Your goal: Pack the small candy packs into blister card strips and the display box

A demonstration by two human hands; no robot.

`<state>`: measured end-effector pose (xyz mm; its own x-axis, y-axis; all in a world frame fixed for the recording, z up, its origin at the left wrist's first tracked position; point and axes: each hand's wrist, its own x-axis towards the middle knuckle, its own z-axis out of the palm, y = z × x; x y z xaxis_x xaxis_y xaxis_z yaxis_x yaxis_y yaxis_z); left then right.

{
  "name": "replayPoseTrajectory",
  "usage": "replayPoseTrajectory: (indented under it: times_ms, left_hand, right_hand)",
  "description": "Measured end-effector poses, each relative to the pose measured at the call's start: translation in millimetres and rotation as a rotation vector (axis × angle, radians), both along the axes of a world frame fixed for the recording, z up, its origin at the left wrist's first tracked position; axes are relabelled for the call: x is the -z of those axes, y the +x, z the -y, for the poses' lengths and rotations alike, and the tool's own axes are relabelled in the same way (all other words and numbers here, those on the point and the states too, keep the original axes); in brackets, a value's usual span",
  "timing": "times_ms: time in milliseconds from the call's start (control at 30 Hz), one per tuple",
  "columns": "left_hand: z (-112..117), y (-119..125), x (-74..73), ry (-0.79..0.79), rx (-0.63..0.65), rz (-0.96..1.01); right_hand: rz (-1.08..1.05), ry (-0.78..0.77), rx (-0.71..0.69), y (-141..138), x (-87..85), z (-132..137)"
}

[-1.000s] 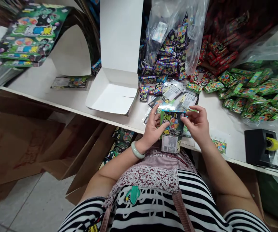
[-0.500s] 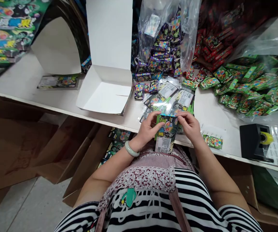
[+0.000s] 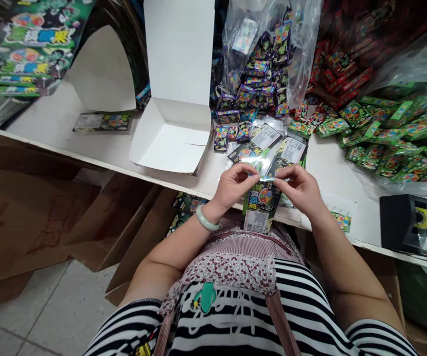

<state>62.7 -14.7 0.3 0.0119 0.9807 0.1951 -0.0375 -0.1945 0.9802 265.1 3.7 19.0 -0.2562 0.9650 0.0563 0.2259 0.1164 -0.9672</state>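
Two hands: left hand [image 3: 232,185] and right hand [image 3: 299,187] — each was pinched on the packet [image 3: 263,198]
Packet: was held upright at the table [image 3: 98,148] edge

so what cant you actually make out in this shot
- Head view: the top edge of the green packet is hidden under the left hand and right hand.
- Print on the packet's white label is too small to read.
- The white open box has its lid cut off by the top edge.
- Red packets blur behind a plastic bag.
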Motion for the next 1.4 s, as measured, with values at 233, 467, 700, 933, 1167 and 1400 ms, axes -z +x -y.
replayPoseTrajectory:
  times_ms: [233, 467, 700, 933, 1167, 1400]
  left_hand:
    - [-7, -3, -11.3, -0.005, 0.057, -0.060]
    - [0, -23, 5.4, 0.194, 0.241, -0.133]
    - [5, -18, 12.0, 0.073, 0.227, -0.104]
    - [-1, -16, -4.0, 0.128, -0.020, -0.143]
    - [-3, -8, 1.5, 0.030, -0.004, -0.201]
    - [-4, -5, 1.6, 0.022, 0.016, -0.218]
  right_hand:
    - [0.069, -0.074, -0.098, -5, -17.0, -11]
    - [0.136, 0.225, -0.194, 9, -13.0, 3]
    - [0.218, 0.348, -0.137, 7, 2.9, 19]
    - [0.047, 0.139, 0.059, 41, 6.5, 14]
    - [0.626, -0.043, 0.338, 137, 36.8, -8]
    - [0.689, -0.089, 0.252, 131, 40.1, -6]
